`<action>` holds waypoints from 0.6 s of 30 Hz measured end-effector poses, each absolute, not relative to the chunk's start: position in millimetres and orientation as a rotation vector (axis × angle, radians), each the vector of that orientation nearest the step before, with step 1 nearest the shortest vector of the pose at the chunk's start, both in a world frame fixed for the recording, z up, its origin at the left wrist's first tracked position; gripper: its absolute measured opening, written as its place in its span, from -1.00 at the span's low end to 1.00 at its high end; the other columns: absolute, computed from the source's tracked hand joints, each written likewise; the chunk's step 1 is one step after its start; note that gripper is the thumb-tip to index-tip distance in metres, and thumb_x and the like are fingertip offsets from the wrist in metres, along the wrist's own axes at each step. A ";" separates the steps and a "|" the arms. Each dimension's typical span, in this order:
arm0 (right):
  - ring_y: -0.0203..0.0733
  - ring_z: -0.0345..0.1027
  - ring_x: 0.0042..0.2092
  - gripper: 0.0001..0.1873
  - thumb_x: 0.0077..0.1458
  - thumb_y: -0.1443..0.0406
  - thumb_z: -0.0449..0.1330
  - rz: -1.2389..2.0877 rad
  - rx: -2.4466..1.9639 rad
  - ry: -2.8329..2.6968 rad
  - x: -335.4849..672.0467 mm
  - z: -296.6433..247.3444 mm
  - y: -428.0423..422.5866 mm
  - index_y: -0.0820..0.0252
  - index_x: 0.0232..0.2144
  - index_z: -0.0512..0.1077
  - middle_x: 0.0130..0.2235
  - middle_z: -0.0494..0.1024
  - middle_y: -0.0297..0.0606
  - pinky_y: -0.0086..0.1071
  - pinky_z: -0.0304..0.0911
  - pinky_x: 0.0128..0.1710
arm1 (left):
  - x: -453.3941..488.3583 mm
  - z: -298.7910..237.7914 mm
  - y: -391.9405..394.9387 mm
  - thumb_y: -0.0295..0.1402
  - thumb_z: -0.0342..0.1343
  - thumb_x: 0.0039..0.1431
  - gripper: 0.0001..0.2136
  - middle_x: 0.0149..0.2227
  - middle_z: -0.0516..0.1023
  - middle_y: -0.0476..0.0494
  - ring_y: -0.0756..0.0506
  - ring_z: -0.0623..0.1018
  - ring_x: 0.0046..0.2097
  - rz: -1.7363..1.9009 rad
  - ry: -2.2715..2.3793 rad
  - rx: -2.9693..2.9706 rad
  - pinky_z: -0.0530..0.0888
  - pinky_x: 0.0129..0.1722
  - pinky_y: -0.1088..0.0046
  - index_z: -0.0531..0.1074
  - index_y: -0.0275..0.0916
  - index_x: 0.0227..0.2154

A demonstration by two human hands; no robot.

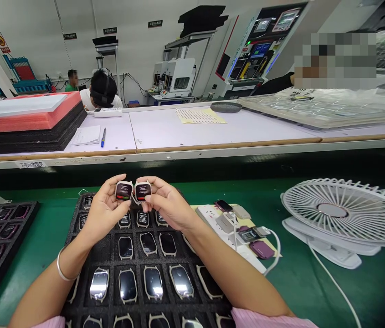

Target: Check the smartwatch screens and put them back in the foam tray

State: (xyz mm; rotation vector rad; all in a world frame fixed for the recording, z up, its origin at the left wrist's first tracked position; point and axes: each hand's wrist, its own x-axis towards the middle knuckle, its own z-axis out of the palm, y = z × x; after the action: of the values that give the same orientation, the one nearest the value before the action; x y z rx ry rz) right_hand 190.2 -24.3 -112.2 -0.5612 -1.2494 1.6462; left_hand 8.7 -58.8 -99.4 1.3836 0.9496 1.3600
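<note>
My left hand (108,205) grips a smartwatch case (124,191) with a pale frame and no strap. Its lit screen shows small white text and a red and green strip. Side by side with it, a second smartwatch case (142,192) sits between the fingers of my right hand (166,200), its screen lit with text and a red strip. My right thumb lies at its lower edge. Both are held above a black foam tray (110,255) with rows of similar watch cases in its compartments. Several in the tray's upper row show lit text; those nearer me look dark or reflective.
A second foam tray (24,228) of dark purple watches lies at left. To the right are a white power strip (209,214) with chargers and watches, and a white fan (332,212) with its cable. A raised shelf (165,132) crosses ahead. People sit beyond it.
</note>
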 end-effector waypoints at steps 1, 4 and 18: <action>-0.35 0.43 -0.45 -0.57 -0.04 0.44 0.29 1.660 -0.547 -1.262 191.3 -111.8 -24.5 0.15 -0.06 0.46 -0.33 0.55 -0.37 -0.44 0.32 -0.42 | 8.1 -98.7 -59.3 -0.49 0.31 -0.01 -0.43 -0.19 0.55 -0.07 0.00 0.56 -0.18 1.362 0.951 1.384 0.52 -0.21 0.52 0.31 -0.18 0.10; -0.25 0.55 -0.28 -0.49 0.06 0.37 0.32 1.744 -0.493 -1.277 195.2 -110.1 -25.2 0.10 0.08 0.39 -0.15 0.58 -0.25 -0.36 0.43 -0.25 | 6.2 -94.0 -62.5 -0.46 0.33 0.01 -0.41 -0.23 0.52 -0.05 0.00 0.53 -0.18 1.329 0.925 1.372 0.49 -0.15 0.49 0.27 -0.17 0.11; -0.16 0.45 -0.06 -0.50 0.13 0.32 0.37 0.925 -0.404 -1.764 217.1 -90.1 -69.2 -0.10 0.10 0.44 -0.05 0.54 -0.23 -0.33 0.40 -0.05 | 1.0 -57.6 -135.0 -0.05 0.34 0.05 -0.33 -0.22 0.52 -0.25 -0.15 0.55 -0.28 1.204 0.368 2.139 0.53 -0.31 0.37 0.32 -0.13 0.21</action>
State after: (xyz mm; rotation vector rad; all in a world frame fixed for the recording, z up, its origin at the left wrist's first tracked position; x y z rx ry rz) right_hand 217.1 -69.2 -90.1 -0.4037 -1.7636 0.9247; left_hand 1.0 -135.0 -57.6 2.1390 0.3680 1.2040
